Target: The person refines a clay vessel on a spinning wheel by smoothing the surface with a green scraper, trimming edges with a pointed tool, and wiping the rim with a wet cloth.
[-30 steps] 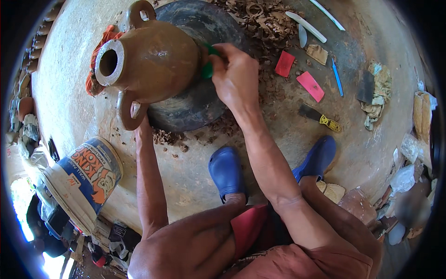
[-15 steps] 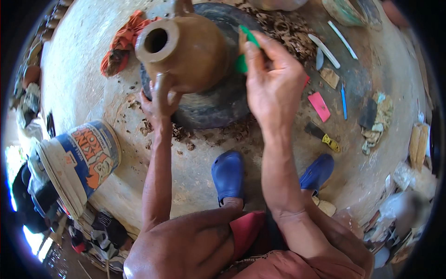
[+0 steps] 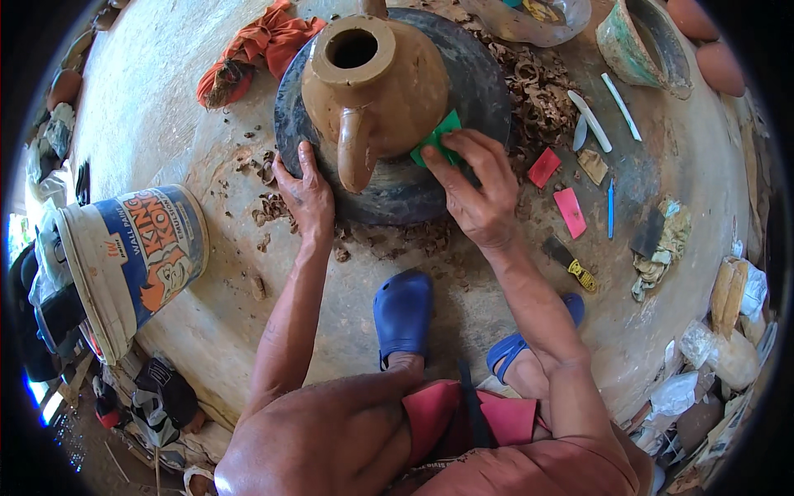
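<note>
Clay jar (image 3: pixel 413 95) shaped, we are seemingly finishing its base, right hand (image 3: pixel 486 188) pinching green scraper (image 3: pixel 449 126), left hand (image 3: pixel 309 197) half-open at wheel (image 3: pixel 389 200).

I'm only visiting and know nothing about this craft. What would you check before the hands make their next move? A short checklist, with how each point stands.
1. Jar on the wheel, mouth facing up: ok.
2. Left hand at the wheel's near-left rim: ok.
3. Green card held in the fingers of the right hand: ok.
4. Card pressing on the jar: cannot tell; it is at the jar's lower side, but pressure does not show.
5. Floor beside the wheel free of shavings: not ok; brown scraps lie there.
</note>
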Motion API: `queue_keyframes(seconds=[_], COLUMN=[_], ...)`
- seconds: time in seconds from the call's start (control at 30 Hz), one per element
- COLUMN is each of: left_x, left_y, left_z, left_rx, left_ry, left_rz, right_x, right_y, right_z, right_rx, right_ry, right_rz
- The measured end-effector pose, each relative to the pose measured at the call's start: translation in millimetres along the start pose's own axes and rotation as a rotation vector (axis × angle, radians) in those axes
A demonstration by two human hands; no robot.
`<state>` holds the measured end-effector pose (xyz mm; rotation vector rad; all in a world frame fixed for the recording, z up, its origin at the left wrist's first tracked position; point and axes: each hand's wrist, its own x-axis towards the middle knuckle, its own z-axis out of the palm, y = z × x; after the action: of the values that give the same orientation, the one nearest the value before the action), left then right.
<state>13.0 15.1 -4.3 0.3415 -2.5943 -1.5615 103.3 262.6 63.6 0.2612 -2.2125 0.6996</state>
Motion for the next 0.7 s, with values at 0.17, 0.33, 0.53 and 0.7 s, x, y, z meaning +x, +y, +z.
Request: queue_keyframes(seconds=[0.17, 0.33, 0.53, 0.7], left_x=[-6, -22, -41, -41], left_y=[4, 9, 23, 21], left_z=[-3, -3, 3, 2], left_rx=[-0.004, -0.035, -0.121, -0.107], left_ry=[0.026, 0.03, 0.011, 0.027], left_rz=[0.027, -0.009, -0.103, -0.113], right_x=[25, 83, 18, -8], right_y=[0, 5, 5, 13], right_z=[-13, 1, 4, 7], right_rx=[-0.062, -0.017, -0.026, -0.044], right_ry=[0.098, 0.136, 0.054, -0.045], right_rz=[-0.015, -0.196, -0.101, -0.075])
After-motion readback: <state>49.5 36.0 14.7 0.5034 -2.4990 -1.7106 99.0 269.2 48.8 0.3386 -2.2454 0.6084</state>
